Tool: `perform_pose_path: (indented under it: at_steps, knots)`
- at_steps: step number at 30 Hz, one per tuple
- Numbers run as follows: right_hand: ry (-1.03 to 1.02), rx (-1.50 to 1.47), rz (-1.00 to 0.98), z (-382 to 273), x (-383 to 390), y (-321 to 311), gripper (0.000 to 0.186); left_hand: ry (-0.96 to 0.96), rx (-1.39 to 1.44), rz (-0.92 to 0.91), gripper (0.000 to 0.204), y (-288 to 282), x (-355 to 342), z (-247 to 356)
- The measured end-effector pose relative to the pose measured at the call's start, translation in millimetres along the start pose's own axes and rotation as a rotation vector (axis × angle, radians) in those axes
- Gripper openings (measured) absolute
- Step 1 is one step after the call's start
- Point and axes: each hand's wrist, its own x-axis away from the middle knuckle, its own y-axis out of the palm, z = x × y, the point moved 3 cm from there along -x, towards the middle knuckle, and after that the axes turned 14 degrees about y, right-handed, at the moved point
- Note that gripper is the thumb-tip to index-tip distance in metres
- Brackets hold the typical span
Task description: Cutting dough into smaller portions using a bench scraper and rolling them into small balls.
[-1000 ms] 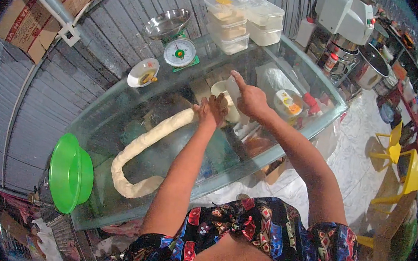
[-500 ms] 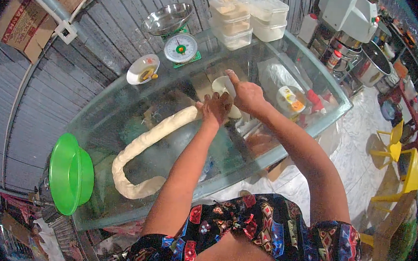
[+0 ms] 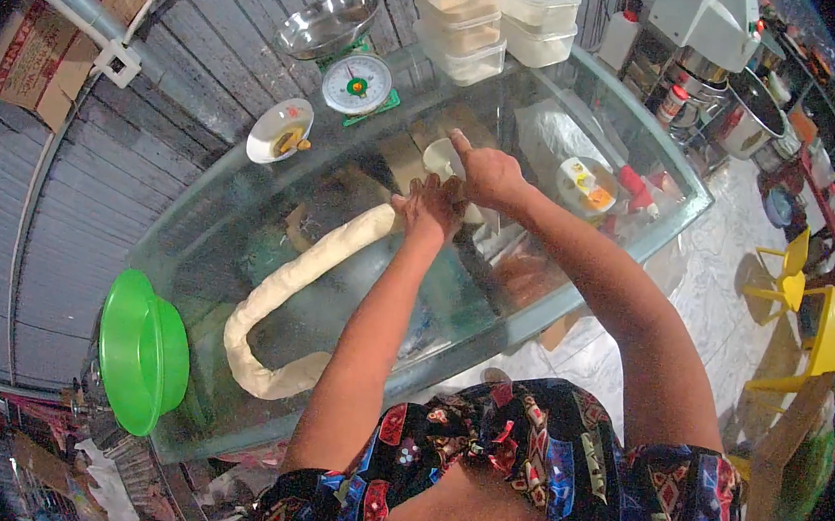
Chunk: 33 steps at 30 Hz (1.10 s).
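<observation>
A long, thick rope of pale dough lies on the glass tabletop, bent like a hook with its near end partly behind my left forearm. At its far end my left hand is closed on the dough, fingers pointing away from me. Close against it, my right hand has its fingers curled and one digit stretched forward. A pale, rounded piece sticks out beside the right hand, which seems to grip it; the hands hide most of it. Another pale bit shows beneath the right hand.
Around the glass table stand a green basin, a white bowl with small yellowish items, a dial scale with a metal pan, and stacked plastic tubs. A mixer and yellow chairs are at right.
The view has shifted slightly. Both hands stay close together at the dough's far end, with the right hand drawn a little lower beside the left. The dough rope keeps its shape.
</observation>
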Motion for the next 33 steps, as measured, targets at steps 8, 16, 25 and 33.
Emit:
perform_pose_path:
  at_steps: [8, 16, 25, 33]
  knots:
    - [-0.072, -0.028, 0.005, -19, 7, 16, 0.078, -0.063, -0.011, -0.095, 0.038, -9, -3, -6]
    - [-0.168, 0.052, -0.015, -14, 7, 18, 0.072, -0.111, -0.022, -0.306, 0.058, -14, -10, 3]
    - [-0.095, 0.028, 0.017, -38, 0, 39, 0.059, -0.109, 0.076, -0.116, 0.096, 22, -9, -19]
    - [-0.169, 0.045, 0.043, -39, -2, 42, 0.058, -0.177, -0.036, -0.197, 0.084, 6, -1, -15]
